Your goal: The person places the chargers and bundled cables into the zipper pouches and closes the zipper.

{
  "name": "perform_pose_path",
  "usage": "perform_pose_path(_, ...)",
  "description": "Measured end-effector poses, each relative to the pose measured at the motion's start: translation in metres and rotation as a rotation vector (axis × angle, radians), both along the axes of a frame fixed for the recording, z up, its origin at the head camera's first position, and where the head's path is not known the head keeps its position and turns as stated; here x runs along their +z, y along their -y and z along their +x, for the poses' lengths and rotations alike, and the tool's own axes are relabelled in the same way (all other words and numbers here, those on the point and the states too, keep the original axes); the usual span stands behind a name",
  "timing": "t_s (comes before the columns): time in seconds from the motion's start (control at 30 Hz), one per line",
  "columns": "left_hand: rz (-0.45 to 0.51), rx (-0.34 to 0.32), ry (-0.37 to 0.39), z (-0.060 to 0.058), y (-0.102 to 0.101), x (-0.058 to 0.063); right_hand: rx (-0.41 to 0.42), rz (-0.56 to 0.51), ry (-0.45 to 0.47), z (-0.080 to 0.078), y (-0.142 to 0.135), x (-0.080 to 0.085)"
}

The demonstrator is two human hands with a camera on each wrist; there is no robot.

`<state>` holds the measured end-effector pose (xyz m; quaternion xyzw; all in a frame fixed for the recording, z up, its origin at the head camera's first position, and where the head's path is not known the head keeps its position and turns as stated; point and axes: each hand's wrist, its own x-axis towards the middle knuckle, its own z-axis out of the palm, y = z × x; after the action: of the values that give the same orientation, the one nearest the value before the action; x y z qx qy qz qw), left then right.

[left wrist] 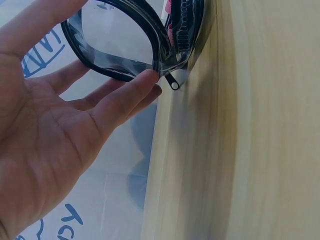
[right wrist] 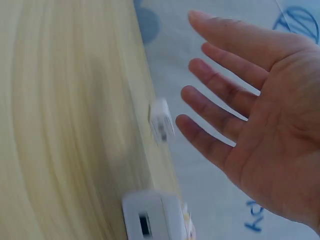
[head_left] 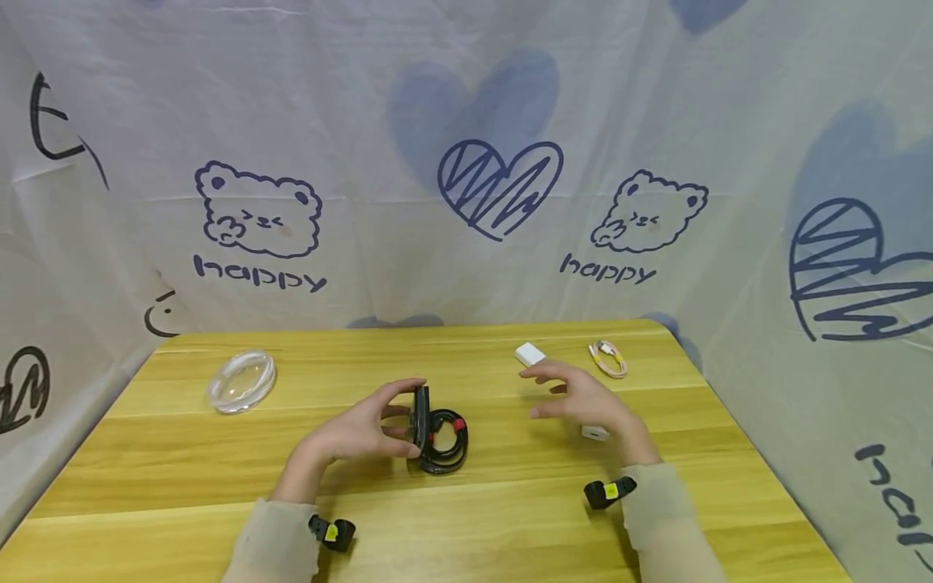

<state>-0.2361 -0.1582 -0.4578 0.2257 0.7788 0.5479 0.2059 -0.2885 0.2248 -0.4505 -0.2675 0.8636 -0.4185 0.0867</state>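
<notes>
My left hand (head_left: 357, 429) grips a clear zip pouch with black edging (head_left: 421, 417) between thumb and fingers and holds it on edge. A small black zipper pull (left wrist: 173, 82) hangs from the pouch in the left wrist view. Just right of the pouch lies a coiled black cable (head_left: 459, 453) with red parts; the pouch hides some of it. My right hand (head_left: 583, 397) hovers over the table with its fingers spread and nothing in them. Near it are a white charger block (head_left: 530, 354) and a second white charger block (head_left: 594, 433), partly hidden by the wrist.
A clear, whitish coil (head_left: 268, 376) lies at the table's back left. Towards the back right is a pale pink coiled cable (head_left: 619, 368) with a white plug. Patterned cloth (head_left: 379, 243) hangs behind the wooden table (head_left: 466, 534) and along its sides.
</notes>
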Motion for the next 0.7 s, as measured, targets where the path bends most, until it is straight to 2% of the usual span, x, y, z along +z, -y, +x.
perform_pose_path(0.3, 0.003, 0.0, 0.0, -0.001, 0.001, -0.002, -0.043, 0.038, 0.041, -0.002, -0.045, -0.002)
perform_pose_path(0.57, 0.005, -0.005, 0.003, -0.001, 0.001, -0.002, -0.107, 0.059, 0.129, 0.001, -0.073, -0.008)
perform_pose_path(0.67, 0.002, -0.002, 0.002, -0.001, 0.001, -0.002, -0.138, 0.008, 0.207, 0.002, -0.08, -0.011)
perform_pose_path(0.7, 0.002, -0.001, 0.002, -0.001, 0.001, -0.002, -0.154, -0.028, 0.259, 0.003, -0.081, -0.013)
